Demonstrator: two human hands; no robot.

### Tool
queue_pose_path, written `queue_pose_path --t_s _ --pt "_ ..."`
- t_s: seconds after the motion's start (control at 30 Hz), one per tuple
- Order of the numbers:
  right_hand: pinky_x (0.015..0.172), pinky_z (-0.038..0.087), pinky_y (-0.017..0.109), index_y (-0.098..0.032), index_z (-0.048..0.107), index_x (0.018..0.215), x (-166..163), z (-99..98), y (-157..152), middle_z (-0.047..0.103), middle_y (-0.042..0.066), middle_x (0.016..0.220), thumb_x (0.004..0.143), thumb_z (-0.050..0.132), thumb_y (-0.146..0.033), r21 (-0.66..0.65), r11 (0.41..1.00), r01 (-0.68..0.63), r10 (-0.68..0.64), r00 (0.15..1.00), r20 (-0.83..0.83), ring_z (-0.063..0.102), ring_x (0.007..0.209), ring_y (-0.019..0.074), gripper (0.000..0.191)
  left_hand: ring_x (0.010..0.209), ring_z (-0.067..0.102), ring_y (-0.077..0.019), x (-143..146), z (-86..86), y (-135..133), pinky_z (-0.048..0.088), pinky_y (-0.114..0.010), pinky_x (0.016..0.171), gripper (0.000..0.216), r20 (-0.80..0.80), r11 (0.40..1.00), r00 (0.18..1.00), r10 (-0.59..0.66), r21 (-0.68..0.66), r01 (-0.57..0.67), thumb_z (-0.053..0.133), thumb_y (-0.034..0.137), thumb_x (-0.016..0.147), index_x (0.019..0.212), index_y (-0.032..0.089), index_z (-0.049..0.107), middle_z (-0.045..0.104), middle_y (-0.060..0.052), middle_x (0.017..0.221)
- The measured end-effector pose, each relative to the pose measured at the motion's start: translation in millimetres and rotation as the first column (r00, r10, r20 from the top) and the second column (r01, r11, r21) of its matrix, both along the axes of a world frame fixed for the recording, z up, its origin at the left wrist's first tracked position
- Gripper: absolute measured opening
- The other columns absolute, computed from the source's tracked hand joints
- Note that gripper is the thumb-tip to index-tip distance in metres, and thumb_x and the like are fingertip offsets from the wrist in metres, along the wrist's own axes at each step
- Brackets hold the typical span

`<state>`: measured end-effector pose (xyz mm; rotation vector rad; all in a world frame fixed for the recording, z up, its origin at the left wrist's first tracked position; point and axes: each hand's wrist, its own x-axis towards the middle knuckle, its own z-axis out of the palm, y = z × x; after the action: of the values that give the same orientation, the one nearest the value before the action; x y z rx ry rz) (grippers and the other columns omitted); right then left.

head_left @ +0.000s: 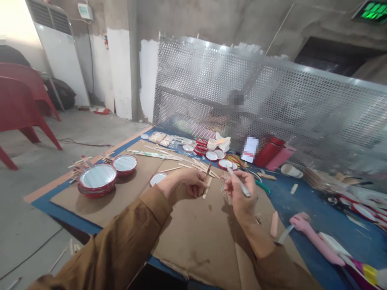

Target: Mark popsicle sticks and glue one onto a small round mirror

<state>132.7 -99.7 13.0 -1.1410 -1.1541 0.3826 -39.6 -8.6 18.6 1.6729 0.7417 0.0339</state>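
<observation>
My left hand (193, 183) is closed, pinching a flat wooden craft stick (207, 172) that stands tilted upward and looks dark brown. A paler wooden stick (207, 188) shows just behind it, on the cardboard (199, 237). To the right, my right hand (243, 193) is closed around a slim white pen-like tool (240, 183); its tip points up and left, and its exact kind is unclear. Light-coloured string (224, 189) lies between the hands. Partly hidden behind my left wrist is a round red-rimmed disc (157, 179).
Stacked red-rimmed discs (98, 179) stand at left. Several loose sticks (193, 163) lie beyond my hands. A phone (250, 149) and red bottle (270, 151) lean near the perforated metal panel (196, 76). A pink-handled tool (320, 241) lies at right; red chairs (21, 100) stand on the floor.
</observation>
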Motion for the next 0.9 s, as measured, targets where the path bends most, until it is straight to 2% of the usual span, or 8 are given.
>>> queue_pose_path --t_s 0.07,0.17,0.27,0.37,0.6,0.9 --pt "0.049 0.047 0.025 -0.021 0.056 0.097 -4.2 -5.5 -0.2 0.062 -0.002 0.067 0.089 0.059 -0.043 0.013 1.000 0.017 -0.019 0.987 0.160 0.058 0.054 0.0133 0.024 0.051 0.063 -0.0118 -0.3 1.9 -1.0 0.054 -0.026 0.058 0.017 0.003 1.000 1.000 0.000 -0.002 0.000 0.057 0.020 0.088 0.072 0.013 0.056 0.064 -0.001 0.061" --pt "0.061 0.051 0.030 -0.021 0.061 0.096 -8.6 -6.2 -1.6 0.066 0.002 0.075 0.091 0.056 -0.041 0.079 0.996 0.044 -0.073 0.907 0.415 0.062 0.065 0.0167 0.021 0.050 0.062 -0.0113 -0.6 3.3 -1.3 0.055 -0.026 0.058 0.014 0.012 1.000 1.000 -0.015 -0.003 0.015 0.056 0.017 0.086 0.072 0.013 0.059 0.064 0.000 0.059" --pt "0.069 0.053 0.034 -0.021 0.063 0.094 -11.6 -1.5 -3.1 0.069 0.005 0.081 0.092 0.054 -0.038 0.134 0.990 0.050 -0.115 0.838 0.534 0.064 0.072 0.0196 0.018 0.050 0.063 -0.0119 0.0 1.2 0.5 0.055 -0.027 0.059 0.014 0.030 1.000 0.999 -0.028 -0.012 0.028 0.057 0.017 0.085 0.071 0.013 0.059 0.063 -0.001 0.058" --pt "0.071 0.053 0.035 -0.022 0.063 0.096 -13.1 0.6 -3.8 0.069 0.004 0.080 0.092 0.053 -0.036 0.130 0.991 0.034 -0.102 0.818 0.566 0.064 0.072 0.0204 0.017 0.051 0.063 -0.0127 0.9 -3.1 3.2 0.055 -0.027 0.058 0.016 0.049 0.999 0.998 -0.038 -0.012 0.039 0.057 0.019 0.085 0.070 0.013 0.060 0.063 -0.002 0.056" --pt "0.069 0.053 0.035 -0.022 0.063 0.098 -11.3 -8.1 -0.6 0.070 0.004 0.081 0.093 0.053 -0.039 0.025 0.999 -0.031 0.009 0.794 0.607 0.066 0.074 0.0214 0.020 0.052 0.063 -0.0125 -0.1 -5.1 3.5 0.055 -0.026 0.058 0.009 0.081 0.999 0.996 -0.032 -0.018 0.034 0.058 0.017 0.081 0.073 0.013 0.061 0.063 -0.001 0.057" --pt "0.073 0.052 0.034 -0.022 0.062 0.101 -11.4 -9.1 -0.3 0.071 0.005 0.091 0.094 0.053 -0.038 0.035 0.998 -0.044 0.013 0.786 0.618 0.067 0.082 0.0211 0.020 0.052 0.063 -0.0123 -0.4 -7.5 5.8 0.055 -0.026 0.058 0.008 0.096 0.998 0.994 -0.045 -0.039 0.049 0.061 0.020 0.079 0.074 0.014 0.061 0.064 -0.001 0.059"
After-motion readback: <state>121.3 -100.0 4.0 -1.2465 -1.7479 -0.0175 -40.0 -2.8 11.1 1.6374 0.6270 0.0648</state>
